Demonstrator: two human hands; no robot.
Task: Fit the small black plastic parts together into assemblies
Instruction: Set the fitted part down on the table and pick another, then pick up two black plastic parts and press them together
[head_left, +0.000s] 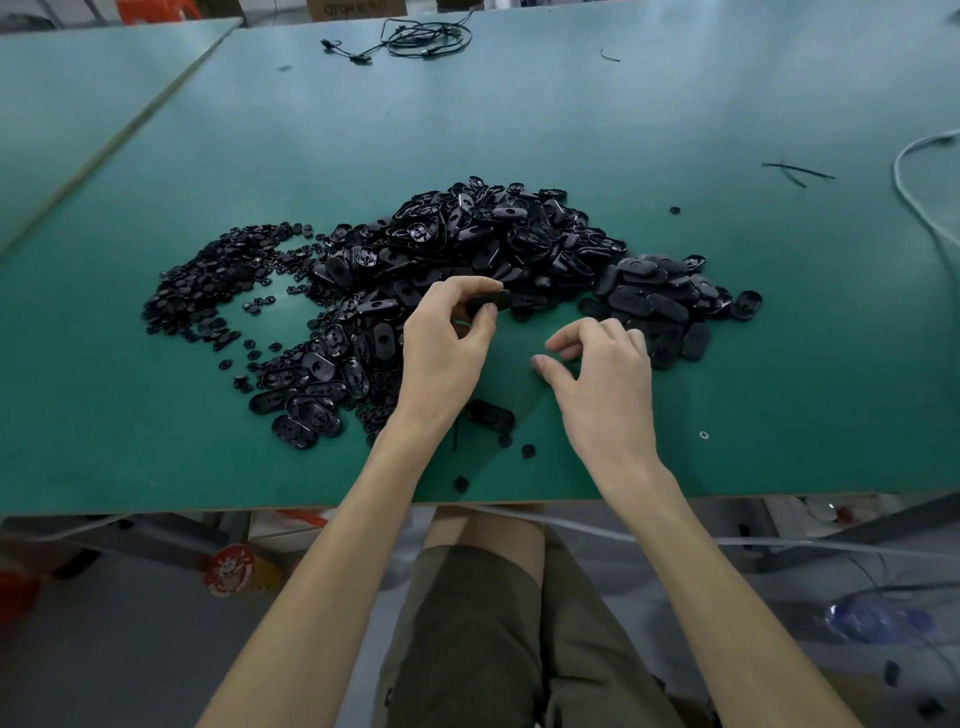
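The left hand (447, 340) is pinching 1 black oval plastic shell (494, 301); the right hand (602, 374) is hovering empty with loose fingers, probably needing 1 small round black plastic disc (528, 451) next.

Two green tabletops: main tabletop (571, 114) and second tabletop (78, 93) at left. Two hands: left hand (441, 353) and right hand (602, 374). One oval piece (493, 300), pinched in the left hand. Three heaps of black parts, each too numerous to count: open oval shells (467, 244), small round discs (208, 280), closed ovals (660, 301). One stray disc (675, 210). One black cable bundle (426, 39); one white cable (914, 176).
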